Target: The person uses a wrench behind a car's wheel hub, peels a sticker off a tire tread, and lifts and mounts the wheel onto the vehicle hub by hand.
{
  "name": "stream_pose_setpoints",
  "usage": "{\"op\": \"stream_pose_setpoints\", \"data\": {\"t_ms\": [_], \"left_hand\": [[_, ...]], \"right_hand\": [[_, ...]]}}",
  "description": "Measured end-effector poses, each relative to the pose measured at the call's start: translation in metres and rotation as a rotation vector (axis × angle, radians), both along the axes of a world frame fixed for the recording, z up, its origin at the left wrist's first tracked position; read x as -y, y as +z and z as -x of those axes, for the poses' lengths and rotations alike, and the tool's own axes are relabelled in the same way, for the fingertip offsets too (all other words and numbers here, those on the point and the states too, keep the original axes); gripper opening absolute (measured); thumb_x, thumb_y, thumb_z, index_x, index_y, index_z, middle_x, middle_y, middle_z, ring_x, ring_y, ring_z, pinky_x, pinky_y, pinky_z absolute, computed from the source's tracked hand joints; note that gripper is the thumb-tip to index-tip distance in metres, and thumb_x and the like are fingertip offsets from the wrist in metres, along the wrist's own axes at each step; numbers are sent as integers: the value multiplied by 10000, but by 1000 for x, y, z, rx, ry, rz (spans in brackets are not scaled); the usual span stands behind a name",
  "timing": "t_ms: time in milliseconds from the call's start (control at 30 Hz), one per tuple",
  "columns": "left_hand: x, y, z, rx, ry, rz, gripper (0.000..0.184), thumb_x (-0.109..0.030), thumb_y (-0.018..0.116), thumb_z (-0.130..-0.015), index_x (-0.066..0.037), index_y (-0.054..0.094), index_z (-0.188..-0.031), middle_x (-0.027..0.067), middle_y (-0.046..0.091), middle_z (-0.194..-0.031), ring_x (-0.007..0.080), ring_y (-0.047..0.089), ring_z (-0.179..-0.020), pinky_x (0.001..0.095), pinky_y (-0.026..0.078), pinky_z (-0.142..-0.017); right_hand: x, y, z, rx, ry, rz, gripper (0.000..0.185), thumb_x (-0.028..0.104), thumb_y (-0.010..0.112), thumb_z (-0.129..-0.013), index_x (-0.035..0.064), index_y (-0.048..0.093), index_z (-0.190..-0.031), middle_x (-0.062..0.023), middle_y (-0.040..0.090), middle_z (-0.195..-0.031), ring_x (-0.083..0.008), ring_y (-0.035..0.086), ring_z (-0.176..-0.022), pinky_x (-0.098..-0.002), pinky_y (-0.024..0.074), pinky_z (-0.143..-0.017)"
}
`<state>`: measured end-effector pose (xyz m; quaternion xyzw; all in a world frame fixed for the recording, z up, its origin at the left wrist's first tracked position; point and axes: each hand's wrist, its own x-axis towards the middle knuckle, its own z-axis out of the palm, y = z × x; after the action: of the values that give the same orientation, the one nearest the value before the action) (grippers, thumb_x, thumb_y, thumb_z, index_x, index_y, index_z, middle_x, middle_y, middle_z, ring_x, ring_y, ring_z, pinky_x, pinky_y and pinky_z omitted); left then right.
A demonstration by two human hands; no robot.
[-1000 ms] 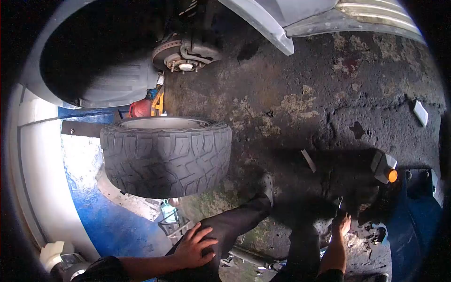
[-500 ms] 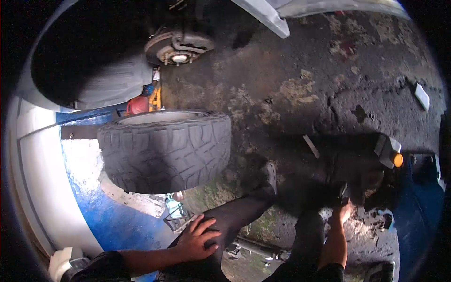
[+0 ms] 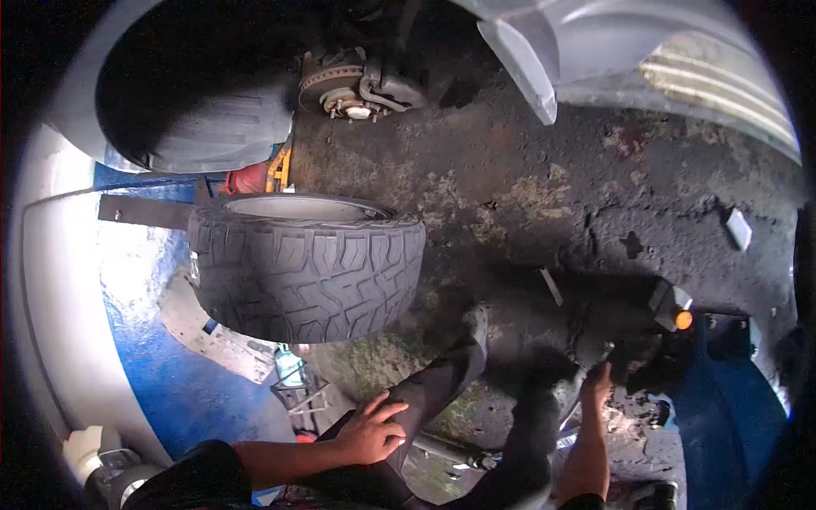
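My left hand [image 3: 372, 432] rests on my left knee, its fingers spread and nothing in them. My right hand [image 3: 598, 384] is low over the dark floor at the lower right, beside my right leg. A small metal tool end [image 3: 608, 347] shows just beyond its fingers, which are partly hidden in shadow. In front of my left hand a large black tire [image 3: 310, 276] on a rim lies on its side. Behind it is an exposed brake disc [image 3: 333, 85] with a hub and studs, under a dark wheel arch.
A dark bottle with an orange cap [image 3: 682, 320] is right of centre, near a blue metal base [image 3: 735, 399]. A white block [image 3: 739, 229] lies at the right. A red object [image 3: 246, 179] and a yellow stand [image 3: 279, 170] are behind the tire.
The camera view has shifted and tilted. My right hand stays low by the floor with the tool, a little nearer my leg. My left hand remains on the knee.
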<state>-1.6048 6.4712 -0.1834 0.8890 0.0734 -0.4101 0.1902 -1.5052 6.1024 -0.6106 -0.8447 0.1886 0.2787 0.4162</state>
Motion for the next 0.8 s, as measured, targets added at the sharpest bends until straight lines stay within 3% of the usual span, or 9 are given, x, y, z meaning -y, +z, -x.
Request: {"op": "stream_pose_setpoints", "data": {"t_ms": [100, 167, 233, 367, 500, 533, 667, 767, 800], "left_hand": [[5, -6, 12, 97, -42, 38, 93, -219, 694, -835, -128, 697, -855, 85, 532, -1372, 407, 338, -1390, 544, 304, -1126], [4, 3, 2, 78, -33, 41, 154, -268, 685, -853, -115, 689, -870, 77, 522, -1373, 372, 331, -1399, 572, 290, -1119], [-4, 17, -10, 54, -76, 32, 187, -298, 679, -862, -114, 690, -893, 71, 506, -1393, 365, 315, -1411, 593, 278, -1118], [-6, 42, -35, 100, 83, 172, 231, -317, 651, -895, -107, 677, -989, 92, 483, -1409, 345, 350, -1380, 600, 332, -1053], [-29, 29, -74, 113, -119, 298, 202, -255, 695, -843, -99, 660, -965, 99, 519, -1379, 354, 406, -1333, 543, 380, -1013], [-31, 26, -84, 212, -152, 263, 177, -226, 709, -822, -86, 635, -900, 96, 610, -1229, 333, 512, -1226, 502, 396, -977], [-59, 50, -123, -157, -7, 368, 163, -222, 670, -868, -71, 608, -876, 108, 656, -875, 314, 628, -975, 469, 460, -844], [-86, 74, -142, -668, -167, 605, 224, -256, 630, -941, -37, 591, -913, 164, 604, -930, 338, 609, -970, 459, 467, -839], [-90, 70, -151, -619, -151, 602, 220, -254, 629, -941, -37, 596, -934, 167, 612, -930, 337, 619, -952, 460, 474, -825]], "right_hand": [[-37, 105, -49, -8, 191, -14, 306, 241, 553, -949, 13, 578, -1152, -271, 665, -970, -435, 632, -881, -462, 481, -776], [-53, 143, -60, 12, 174, -411, 298, 251, 602, -923, 19, 616, -1109, -251, 682, -975, -449, 646, -918, -452, 510, -775], [-60, 185, -72, -82, 373, -289, 279, 251, 622, -905, 17, 642, -1056, -233, 691, -955, -432, 658, -916, -454, 526, -770], [-88, 221, -109, -162, 607, -36, 253, 221, 661, -851, 61, 648, -1047, -237, 688, -930, -458, 644, -915, -482, 527, -772], [-146, 249, -171, -34, 636, -164, 269, 269, 649, -853, 64, 680, -1023, -247, 684, -946, -439, 649, -957, -515, 531, -819], [-159, 246, -182, -67, 679, -187, 267, 274, 641, -855, 56, 676, -1005, -246, 686, -936, -435, 652, -954, -513, 533, -820], [-218, 256, -231, -32, 654, -29, 233, 228, 644, -823, 49, 672, -969, -225, 697, -913, -411, 674, -927, -497, 542, -817], [-258, 268, -281, 75, 635, -22, 227, 194, 628, -809, 67, 677, -991, -213, 705, -925, -401, 681, -927, -486, 545, -823], [-270, 268, -295, 113, 574, -101, 233, 198, 622, -817, 88, 679, -1015, -212, 706, -944, -396, 679, -941, -477, 544, -837]]}}
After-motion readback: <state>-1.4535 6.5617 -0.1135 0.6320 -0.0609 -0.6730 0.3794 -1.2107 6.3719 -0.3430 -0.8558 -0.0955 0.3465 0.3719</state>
